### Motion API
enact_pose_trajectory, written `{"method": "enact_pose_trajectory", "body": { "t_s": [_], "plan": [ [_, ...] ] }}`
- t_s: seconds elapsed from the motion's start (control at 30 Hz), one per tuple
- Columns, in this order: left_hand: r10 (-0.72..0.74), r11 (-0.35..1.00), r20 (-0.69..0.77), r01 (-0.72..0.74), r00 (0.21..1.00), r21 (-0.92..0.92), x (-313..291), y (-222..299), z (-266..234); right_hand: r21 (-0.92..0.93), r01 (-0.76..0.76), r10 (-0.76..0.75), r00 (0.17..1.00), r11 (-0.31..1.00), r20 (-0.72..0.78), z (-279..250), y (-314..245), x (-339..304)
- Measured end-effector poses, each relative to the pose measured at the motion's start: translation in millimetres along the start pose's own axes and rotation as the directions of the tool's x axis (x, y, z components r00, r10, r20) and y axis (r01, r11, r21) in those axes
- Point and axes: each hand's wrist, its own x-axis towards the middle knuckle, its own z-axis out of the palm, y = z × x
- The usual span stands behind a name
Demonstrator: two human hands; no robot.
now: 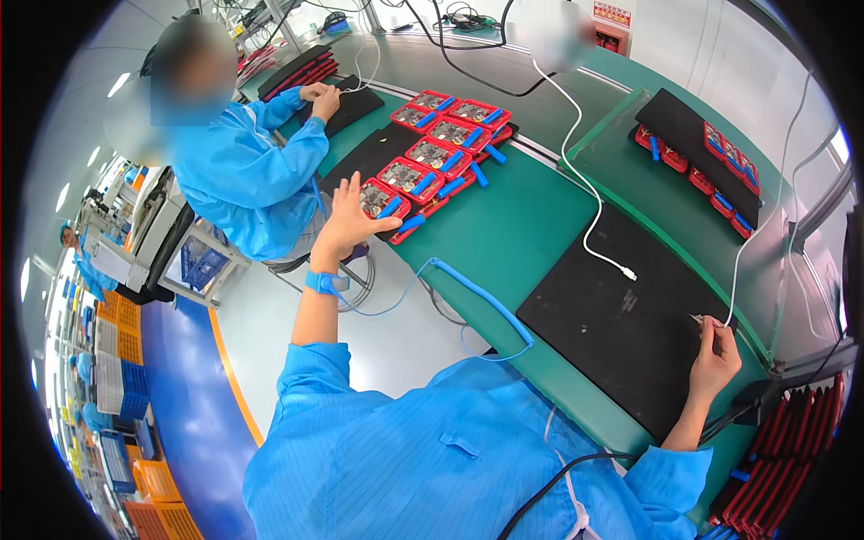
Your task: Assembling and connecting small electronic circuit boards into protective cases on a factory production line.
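My left hand (pixel 346 220) is stretched out with its fingers spread, at the near end of a group of red trays (pixel 411 175). Each tray carries a grey, board-like part and a blue clip; whether my fingertips touch the nearest tray I cannot tell. A blue wrist strap (pixel 326 283) with a coiled blue cord (pixel 481 292) circles my left wrist. Over the right side of a black mat (pixel 621 315), my right hand (pixel 714 360) pinches the end of a white cable (pixel 740 261). A small pale tip (pixel 697 318) sticks out past the fingers.
Another white cable (pixel 589 180) hangs down, its plug over the mat. At left, a co-worker in blue (pixel 252 171) works over a black pad (pixel 355 108). More red trays (pixel 697 180) lie beyond the green ledge; stacked red-edged trays (pixel 783 459) stand at lower right.
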Motion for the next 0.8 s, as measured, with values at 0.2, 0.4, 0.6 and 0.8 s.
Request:
{"method": "enact_pose_trajectory", "body": {
  "t_s": [0.2, 0.4, 0.6, 0.8],
  "plan": [
    [0.009, 0.99, 0.039, -0.015, 0.999, 0.138, -7, 11, -1, 0.029, -0.034, 0.035, 0.999, 0.999, -0.024, 4, -11, 1],
    [0.368, 0.93, 0.107, -0.367, 0.924, -0.033, -41, 93, -4, 0.006, -0.053, 0.053, 0.998, 0.999, -0.028, -1, -9, -2],
    [0.797, 0.599, 0.354, -0.712, 0.488, -0.366, -68, 212, 60, -0.007, -0.014, 0.014, 0.998, 1.0, -0.057, 3, -12, 1],
    [0.885, 0.395, 0.451, -0.697, 0.114, -0.599, -95, 271, 160, -0.054, -0.018, 0.014, 0.997, 0.998, -0.08, 0, -14, 8]
  ]
}}
